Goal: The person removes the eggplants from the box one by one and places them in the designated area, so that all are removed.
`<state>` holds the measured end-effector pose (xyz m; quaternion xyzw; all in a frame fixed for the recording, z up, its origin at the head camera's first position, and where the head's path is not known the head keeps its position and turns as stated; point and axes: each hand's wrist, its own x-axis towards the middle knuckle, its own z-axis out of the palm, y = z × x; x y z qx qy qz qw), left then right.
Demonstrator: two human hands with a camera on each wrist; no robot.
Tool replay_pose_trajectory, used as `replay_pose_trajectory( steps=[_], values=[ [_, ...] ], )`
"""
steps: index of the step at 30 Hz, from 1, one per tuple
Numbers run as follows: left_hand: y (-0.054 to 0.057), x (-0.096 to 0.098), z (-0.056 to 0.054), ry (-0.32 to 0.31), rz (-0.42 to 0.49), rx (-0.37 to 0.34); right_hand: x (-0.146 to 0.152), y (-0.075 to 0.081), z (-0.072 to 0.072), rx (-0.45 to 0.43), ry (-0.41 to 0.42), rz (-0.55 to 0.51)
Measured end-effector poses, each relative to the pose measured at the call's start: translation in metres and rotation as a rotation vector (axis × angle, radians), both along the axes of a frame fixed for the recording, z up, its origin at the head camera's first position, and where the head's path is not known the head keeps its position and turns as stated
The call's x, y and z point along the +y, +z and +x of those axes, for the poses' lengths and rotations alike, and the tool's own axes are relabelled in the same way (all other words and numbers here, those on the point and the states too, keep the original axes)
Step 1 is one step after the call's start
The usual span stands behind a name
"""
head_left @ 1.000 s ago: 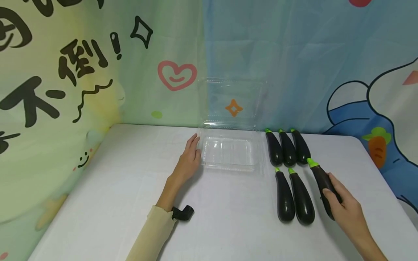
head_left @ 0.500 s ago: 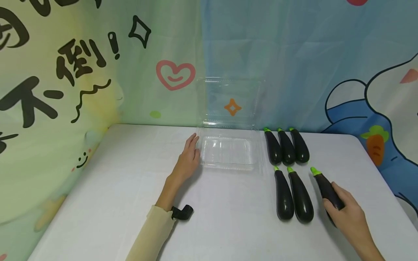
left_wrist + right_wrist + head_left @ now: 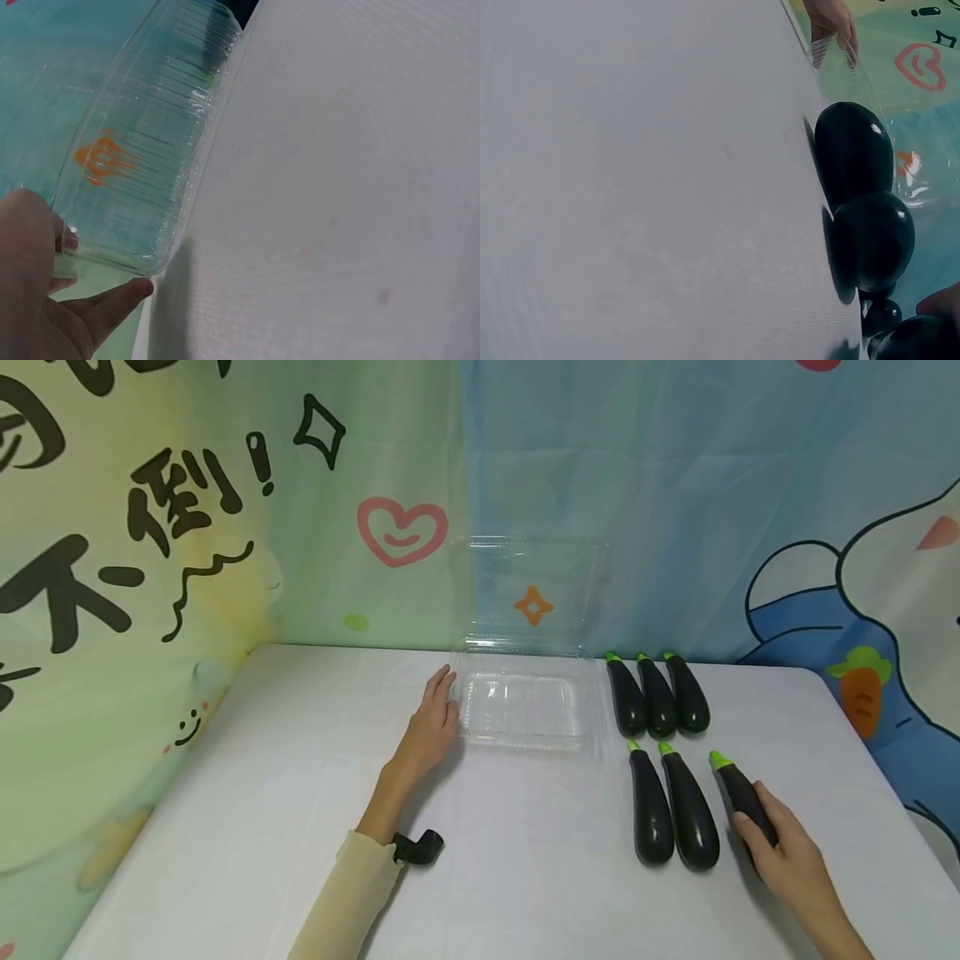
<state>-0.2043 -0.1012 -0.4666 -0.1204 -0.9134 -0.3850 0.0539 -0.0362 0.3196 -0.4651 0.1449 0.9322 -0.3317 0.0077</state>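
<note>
My right hand (image 3: pixel 783 852) grips the lower end of a dark eggplant (image 3: pixel 746 797), its green stem tip pointing away from me. This eggplant lies to the right of two others in the front row, such as the eggplant (image 3: pixel 652 810) at that row's left. Behind them is a back row of three, with an eggplant (image 3: pixel 658 700) in its middle. Straight fingers of my left hand (image 3: pixel 431 727) rest along the left side of a clear plastic clamshell box (image 3: pixel 517 744). The left wrist view shows the thumb (image 3: pixel 112 307) close to the box's corner. The box holds nothing.
The box's raised clear lid (image 3: pixel 536 556) stands against a printed cloth backdrop (image 3: pixel 675 485). Everything lies on a white-covered table (image 3: pixel 525 860), whose far edge meets the backdrop. A black strap piece (image 3: pixel 420 849) sits at my left wrist.
My right hand has drawn the gripped eggplant toward me, away from the back row, then slightly left toward the front pair. The left hand stays at the box.
</note>
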Motion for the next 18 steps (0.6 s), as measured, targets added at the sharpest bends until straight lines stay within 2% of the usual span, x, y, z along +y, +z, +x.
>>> replay_pose_trajectory(
  steps=[18],
  values=[
    [0.000, -0.001, -0.001, -0.009, -0.008, 0.004, 0.001, -0.011, -0.011, 0.143, 0.133, -0.015]
  ],
)
